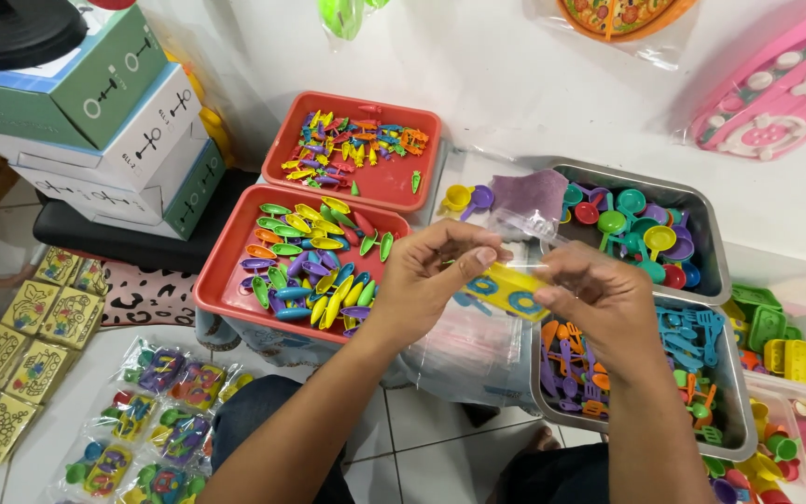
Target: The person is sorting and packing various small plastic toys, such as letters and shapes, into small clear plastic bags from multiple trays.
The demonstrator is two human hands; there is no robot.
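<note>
While my left hand [426, 275] and right hand [599, 299] pinch the clear bag [526, 229] around a yellow toy piece [510, 289], finished packs [156, 420] pile on the floor; trays stay full.

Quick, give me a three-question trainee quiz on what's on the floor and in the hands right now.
1. True or false: the left hand and right hand hold a yellow toy piece in a clear bag.
2. What fills the nearer red tray?
3. Which metal tray holds the round pans: far or near?

Key: 1 true. 2 Coloured oval plastic pieces. 3 Far.
</note>
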